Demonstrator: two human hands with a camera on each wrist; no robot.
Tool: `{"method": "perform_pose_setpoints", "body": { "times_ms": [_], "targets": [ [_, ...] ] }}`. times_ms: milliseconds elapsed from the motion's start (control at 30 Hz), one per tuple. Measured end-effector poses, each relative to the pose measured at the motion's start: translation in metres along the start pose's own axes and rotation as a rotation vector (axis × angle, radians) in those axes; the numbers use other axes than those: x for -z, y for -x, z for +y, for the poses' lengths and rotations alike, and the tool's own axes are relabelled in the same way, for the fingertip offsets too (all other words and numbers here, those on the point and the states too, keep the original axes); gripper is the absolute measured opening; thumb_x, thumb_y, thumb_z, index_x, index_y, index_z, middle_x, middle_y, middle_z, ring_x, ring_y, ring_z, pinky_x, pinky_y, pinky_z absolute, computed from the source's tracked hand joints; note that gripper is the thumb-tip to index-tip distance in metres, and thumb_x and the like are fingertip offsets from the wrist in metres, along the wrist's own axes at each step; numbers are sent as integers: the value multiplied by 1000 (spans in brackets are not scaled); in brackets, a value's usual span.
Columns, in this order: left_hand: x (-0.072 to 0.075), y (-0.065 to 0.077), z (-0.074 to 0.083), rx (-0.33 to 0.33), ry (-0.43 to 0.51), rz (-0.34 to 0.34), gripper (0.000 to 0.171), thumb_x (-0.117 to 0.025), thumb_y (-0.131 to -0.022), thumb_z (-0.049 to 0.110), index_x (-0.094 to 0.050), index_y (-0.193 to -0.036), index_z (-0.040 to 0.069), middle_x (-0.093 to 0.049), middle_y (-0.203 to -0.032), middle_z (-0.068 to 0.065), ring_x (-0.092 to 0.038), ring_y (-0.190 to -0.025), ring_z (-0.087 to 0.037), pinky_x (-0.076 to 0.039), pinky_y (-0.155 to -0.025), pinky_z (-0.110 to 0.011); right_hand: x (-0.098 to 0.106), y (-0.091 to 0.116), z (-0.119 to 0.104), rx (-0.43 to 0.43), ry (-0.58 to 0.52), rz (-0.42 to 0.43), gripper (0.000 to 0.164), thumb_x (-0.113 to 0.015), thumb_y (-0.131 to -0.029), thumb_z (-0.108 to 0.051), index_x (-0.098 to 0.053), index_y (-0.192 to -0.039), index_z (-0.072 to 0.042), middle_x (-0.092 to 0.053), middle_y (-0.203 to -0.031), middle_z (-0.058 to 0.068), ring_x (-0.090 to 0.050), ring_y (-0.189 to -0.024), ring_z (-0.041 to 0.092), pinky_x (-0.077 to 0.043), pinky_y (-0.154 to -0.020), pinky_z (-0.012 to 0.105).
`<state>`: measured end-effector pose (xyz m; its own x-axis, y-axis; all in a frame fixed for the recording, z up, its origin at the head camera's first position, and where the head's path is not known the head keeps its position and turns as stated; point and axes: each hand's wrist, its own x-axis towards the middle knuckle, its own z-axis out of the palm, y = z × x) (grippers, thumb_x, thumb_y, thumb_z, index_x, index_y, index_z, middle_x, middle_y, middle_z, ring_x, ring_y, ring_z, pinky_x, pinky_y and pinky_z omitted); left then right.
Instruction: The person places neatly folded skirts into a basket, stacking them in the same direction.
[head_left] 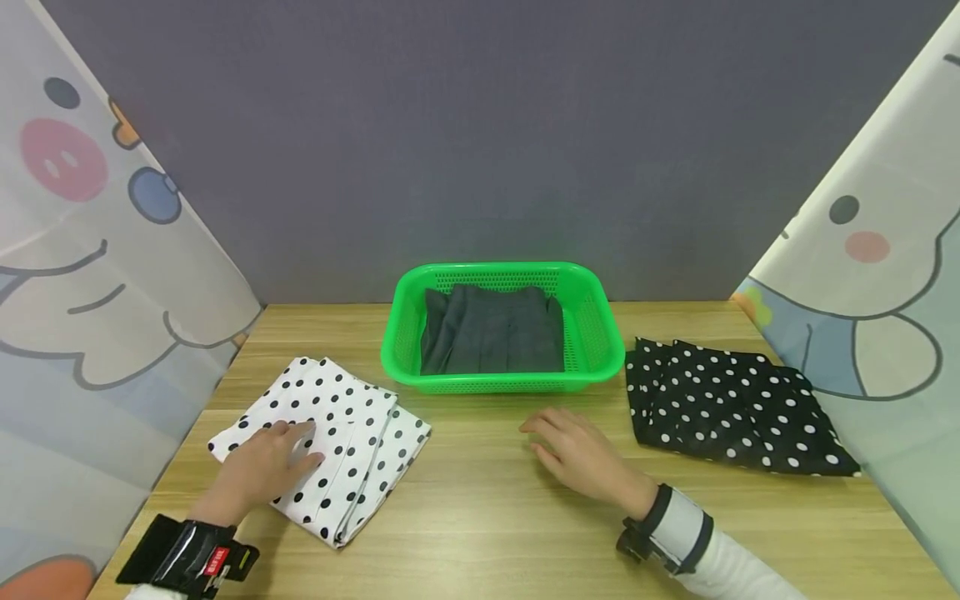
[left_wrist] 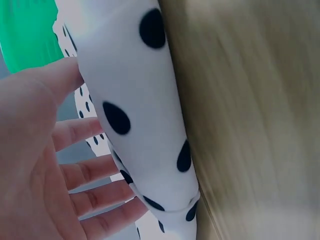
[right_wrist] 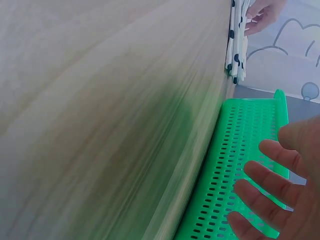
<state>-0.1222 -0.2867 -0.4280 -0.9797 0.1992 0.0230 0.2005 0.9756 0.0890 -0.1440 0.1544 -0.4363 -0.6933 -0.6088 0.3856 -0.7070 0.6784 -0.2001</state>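
Note:
A folded white cloth with black dots [head_left: 363,446] lies at the left of the table. On its near left part rests my left hand [head_left: 262,467], thumb and fingers spread. The left wrist view shows that hand [left_wrist: 45,155] with loosely straight fingertips at the fold of the white cloth [left_wrist: 135,100], not curled round it. My right hand [head_left: 581,458] is low over the bare wood in front of the green basket [head_left: 502,384], its fingers relaxed and holding nothing. In the right wrist view its fingers [right_wrist: 270,180] overlap the basket's perforated side [right_wrist: 220,170].
Inside the basket, at the back middle, lies a folded dark grey cloth [head_left: 495,333]. A folded black cloth with white dots [head_left: 727,408] lies at the right. Behind the wooden table [head_left: 465,517] stands a grey panel [head_left: 487,150], with cartoon-printed sheets on both sides.

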Motion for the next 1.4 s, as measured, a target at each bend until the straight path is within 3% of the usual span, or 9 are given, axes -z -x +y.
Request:
{"method": "perform_pose_setpoints", "body": {
  "times_ms": [233, 367, 500, 567, 700, 967, 1167, 1400],
  "targets": [
    [-1, 2, 20, -58, -26, 19, 49, -66, -80, 40, -62, -116, 8, -61, -98, -17, -61, -81, -30, -50, -59, -43, -2, 1, 1, 16, 13, 9, 26, -66, -83, -19, -62, -109, -17, -60, -107, -3, -57, -100, 14, -49, -85, 34],
    [0, 1, 21, -138, -74, 83, 42, -69, -78, 37, -65, -110, 9, -61, -90, -11, -60, -72, -23, -49, -54, -36, -1, 1, 1, 15, 17, 9, 26, -67, -82, -18, -62, -108, -16, -60, -107, -2, -58, -99, 15, -50, -84, 35],
    [2, -3, 12, -209, -105, 172, 37, -71, -77, 29, -66, -106, 7, -63, -95, -13, -62, -80, -30, -52, -65, -43, 1, 1, 0, 12, 17, 5, 26, -67, -82, -18, -62, -108, -16, -61, -107, -1, -58, -100, 16, -50, -85, 35],
    [3, -4, 6, -214, -108, 180, 35, -70, -77, 25, -65, -105, 6, -63, -101, -16, -60, -90, -36, -49, -75, -51, 1, 1, -1, 14, 18, 1, 27, -67, -82, -19, -62, -108, -16, -61, -107, -1, -58, -100, 16, -50, -85, 35],
    [6, -4, -6, -168, -88, 128, 34, -67, -78, 21, -63, -109, 7, -56, -118, -21, -51, -108, -49, -41, -83, -63, 3, 0, -3, 13, 16, -3, 26, -67, -82, -19, -62, -108, -16, -61, -107, -1, -59, -100, 16, -50, -85, 36],
    [4, 1, -18, -107, 146, -54, 42, -63, -82, 19, -57, -122, 8, -42, -133, -27, -46, -110, -53, -42, -84, -62, 5, 0, -4, 3, 8, -18, 25, -66, -83, -20, -62, -108, -16, -61, -108, -1, -58, -101, 16, -49, -87, 36],
    [3, 3, -11, -133, 155, -56, 42, -65, -81, 20, -58, -121, 10, -47, -130, -24, -50, -106, -51, -42, -84, -61, 4, 0, -5, 10, 7, -22, 26, -66, -83, -19, -62, -108, -15, -61, -107, -1, -58, -101, 16, -49, -87, 36],
    [5, 7, 6, -160, 116, -80, 43, -67, -79, 27, -60, -120, 12, -50, -127, -19, -52, -104, -49, -46, -78, -60, 2, -1, -8, 18, 9, -31, 25, -65, -84, -21, -62, -109, -17, -61, -108, -1, -58, -101, 16, -48, -88, 36]
  ]
}}
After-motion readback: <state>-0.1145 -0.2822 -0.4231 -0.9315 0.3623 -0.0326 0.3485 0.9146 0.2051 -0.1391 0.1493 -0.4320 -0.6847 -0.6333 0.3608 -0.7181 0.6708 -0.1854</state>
